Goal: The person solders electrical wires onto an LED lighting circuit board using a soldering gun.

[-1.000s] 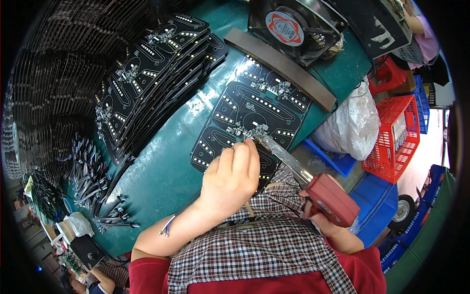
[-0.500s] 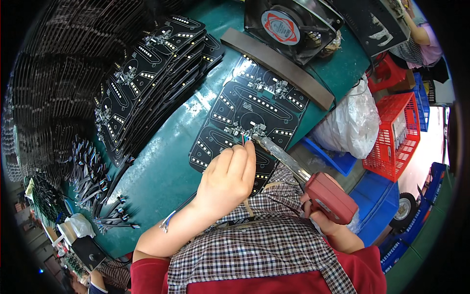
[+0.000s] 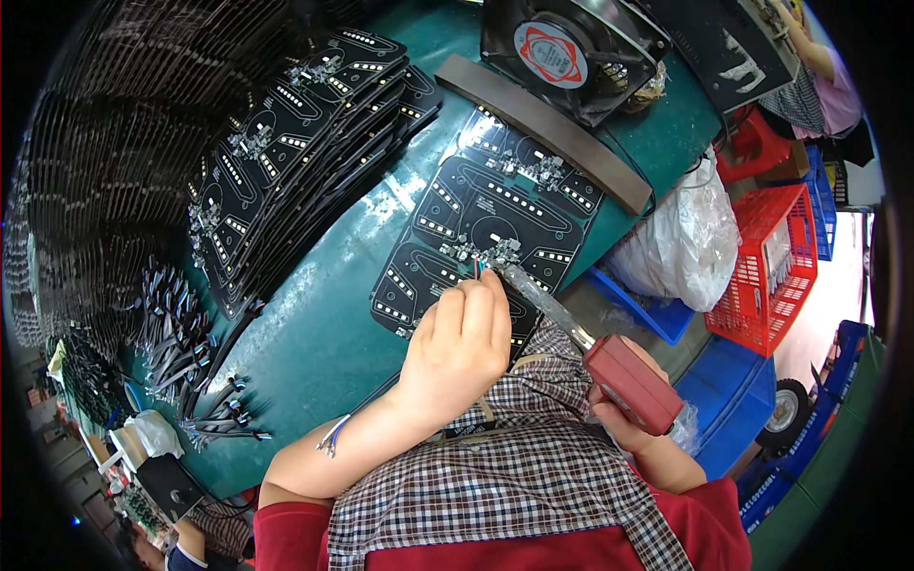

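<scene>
A panel of black circuit boards (image 3: 440,202) with pale square parts lies on the green table before me. My left hand (image 3: 459,344) pinches a thin multi-wire cable (image 3: 477,270), its coloured ends at the cluster of small parts mid-panel. The cable's other stripped end (image 3: 329,441) hangs over my left forearm. In my right hand (image 3: 619,423) is a red soldering gun (image 3: 632,383), fingers wrapped round its grip. Its long metal barrel points up and left, and the tip sits close beside the wire ends. Whether tip and wires touch, I cannot tell.
Tall stacks of similar boards (image 3: 286,162) fill the left side. Bundled black cables (image 3: 176,328) lie at the near left. A dark bar (image 3: 543,133) and a fan (image 3: 574,62) stand beyond the panel. To the right are a plastic bag (image 3: 681,233) and a red crate (image 3: 754,309).
My left hand has shifted slightly right with the cable. The soldering gun's body has moved a little left, its tip staying by the wire ends. The panel has slid very slightly.
</scene>
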`<state>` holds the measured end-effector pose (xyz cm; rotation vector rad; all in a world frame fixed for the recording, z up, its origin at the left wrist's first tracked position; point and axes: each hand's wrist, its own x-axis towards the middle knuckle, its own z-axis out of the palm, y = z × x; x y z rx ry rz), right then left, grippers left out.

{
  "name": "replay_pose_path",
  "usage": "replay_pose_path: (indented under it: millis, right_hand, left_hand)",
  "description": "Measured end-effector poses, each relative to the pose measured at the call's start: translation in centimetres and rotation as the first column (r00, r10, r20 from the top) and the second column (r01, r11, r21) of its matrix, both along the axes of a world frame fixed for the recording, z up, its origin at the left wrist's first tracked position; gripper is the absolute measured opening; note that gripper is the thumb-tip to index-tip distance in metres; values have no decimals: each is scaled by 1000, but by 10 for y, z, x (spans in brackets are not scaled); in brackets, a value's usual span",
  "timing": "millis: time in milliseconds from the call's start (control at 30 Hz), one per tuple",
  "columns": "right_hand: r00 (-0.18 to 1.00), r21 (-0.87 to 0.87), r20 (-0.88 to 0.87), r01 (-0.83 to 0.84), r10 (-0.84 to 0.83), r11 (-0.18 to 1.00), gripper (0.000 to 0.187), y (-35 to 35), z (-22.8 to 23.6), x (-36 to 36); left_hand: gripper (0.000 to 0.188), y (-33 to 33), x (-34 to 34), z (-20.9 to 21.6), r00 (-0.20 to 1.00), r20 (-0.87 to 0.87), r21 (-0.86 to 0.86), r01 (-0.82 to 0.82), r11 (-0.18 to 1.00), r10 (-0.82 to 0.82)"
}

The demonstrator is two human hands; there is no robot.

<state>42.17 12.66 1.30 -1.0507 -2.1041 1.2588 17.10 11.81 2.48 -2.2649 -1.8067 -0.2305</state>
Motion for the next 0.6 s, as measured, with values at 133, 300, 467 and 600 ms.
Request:
replay_pose_path:
  millis: [133, 300, 467, 600]
  right_hand:
    - [993, -296, -70, 69, -94, 953, 68, -16, -2, 6]
    - [873, -581, -351, 80, -338, 810, 70, -24, 1, 1]
    - [903, -383, -329, 140, -277, 913, 58, -21, 4, 1]
    - [886, -305, -356, 189, -296, 933, 55, -18, 2, 3]
  left_hand:
    - [27, 0, -1, -1, 1000, 0, 10, 4, 1000, -4]
    - [41, -10, -3, -3, 995, 77, -22, -67, 997, 69]
    - [36, -22, -7, 20, 945, 297, -50, -131, 990, 140]
    - [13, -56, -55, 53, 808, 338, -174, -450, 876, 482]
